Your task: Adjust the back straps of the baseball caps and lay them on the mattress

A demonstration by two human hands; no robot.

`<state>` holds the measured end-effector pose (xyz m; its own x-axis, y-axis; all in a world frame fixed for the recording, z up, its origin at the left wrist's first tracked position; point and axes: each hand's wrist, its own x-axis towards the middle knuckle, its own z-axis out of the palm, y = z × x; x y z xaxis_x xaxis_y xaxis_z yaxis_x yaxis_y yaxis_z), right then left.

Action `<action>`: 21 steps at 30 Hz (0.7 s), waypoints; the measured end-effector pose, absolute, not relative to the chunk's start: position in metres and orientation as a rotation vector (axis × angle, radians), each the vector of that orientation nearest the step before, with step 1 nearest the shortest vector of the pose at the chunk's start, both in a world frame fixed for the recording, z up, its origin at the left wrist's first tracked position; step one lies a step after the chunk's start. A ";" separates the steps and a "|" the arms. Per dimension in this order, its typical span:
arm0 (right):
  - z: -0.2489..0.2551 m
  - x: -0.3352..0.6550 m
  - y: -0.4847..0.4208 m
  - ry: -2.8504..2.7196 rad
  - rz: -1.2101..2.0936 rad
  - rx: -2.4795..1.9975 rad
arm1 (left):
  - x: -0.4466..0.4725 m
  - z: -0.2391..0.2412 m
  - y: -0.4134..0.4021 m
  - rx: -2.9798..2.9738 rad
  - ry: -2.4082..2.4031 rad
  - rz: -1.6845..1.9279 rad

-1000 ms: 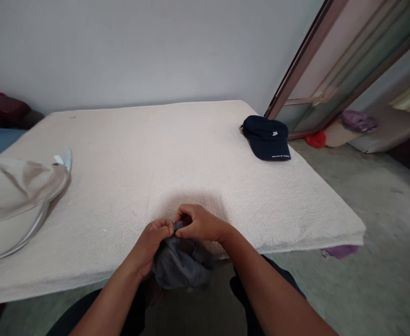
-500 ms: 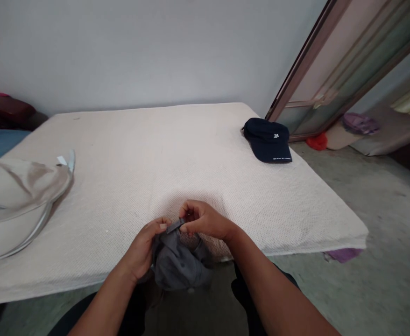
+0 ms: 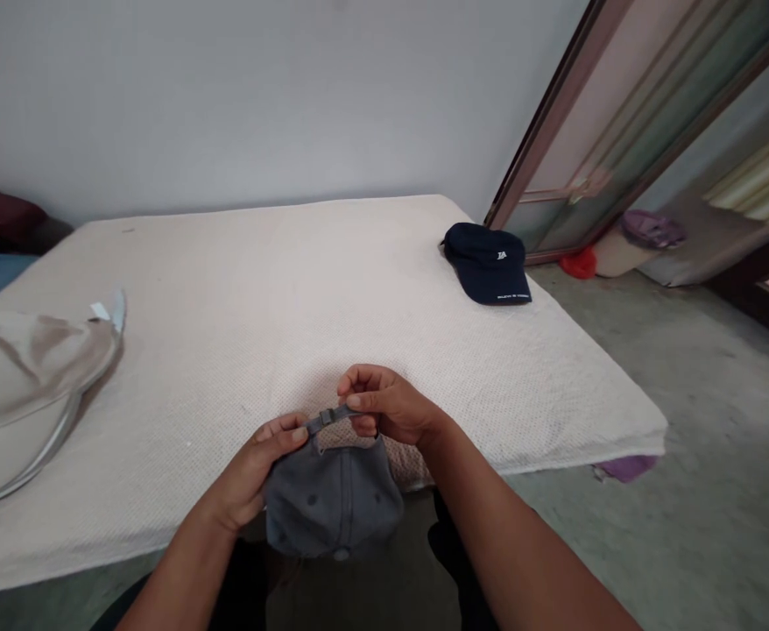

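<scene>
A grey baseball cap (image 3: 335, 499) hangs at the front edge of the bed, its back opening facing up. Its adjuster strap with a small buckle (image 3: 328, 416) stretches between my hands. My left hand (image 3: 263, 464) pinches the cap's edge where the strap begins. At the other end, the thumb and fingers of my right hand (image 3: 388, 403) are closed on the strap. The brim is hidden below the crown. A navy cap (image 3: 486, 263) with white lettering rests at the bed's right side. On the left lies a beige cap (image 3: 30, 377), partly cut off by the frame.
The bed (image 3: 259, 289) has a pale textured cover and stands against a grey wall (image 3: 259, 96). A framed sliding door (image 3: 568, 131) is at the right. Red and purple cloth items (image 3: 651, 230) lie beyond it. Purple cloth (image 3: 627, 468) shows under the bed's right corner.
The grey cap, crumpled before, now hangs spread out with its back seam showing. The strap is pulled straighter, and my hands are slightly farther apart. The view has shifted slightly right.
</scene>
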<state>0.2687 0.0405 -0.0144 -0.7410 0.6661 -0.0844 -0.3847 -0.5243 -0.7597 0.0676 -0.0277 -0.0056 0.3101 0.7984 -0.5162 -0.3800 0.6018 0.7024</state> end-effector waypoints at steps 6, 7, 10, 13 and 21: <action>-0.017 0.268 0.040 -0.900 2.257 -0.505 | 0.072 -0.005 -0.035 0.644 0.823 0.513; -0.018 0.267 0.040 -0.896 2.257 -0.518 | 0.072 -0.006 -0.037 0.626 0.830 0.509; -0.018 0.266 0.040 -0.899 2.223 -0.609 | 0.069 -0.010 -0.038 0.545 0.835 0.661; -0.014 0.265 0.039 -0.944 2.182 -0.701 | 0.065 -0.012 -0.033 0.423 0.801 0.907; -0.014 0.272 0.034 -1.033 2.310 -0.692 | 0.049 -0.004 -0.010 0.250 0.934 1.039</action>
<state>0.2717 0.0336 -0.0135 -0.7387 0.6302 -0.2391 -0.2420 -0.5791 -0.7785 0.0494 -0.0099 -0.0037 0.1774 0.8221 -0.5410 -0.6252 0.5186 0.5832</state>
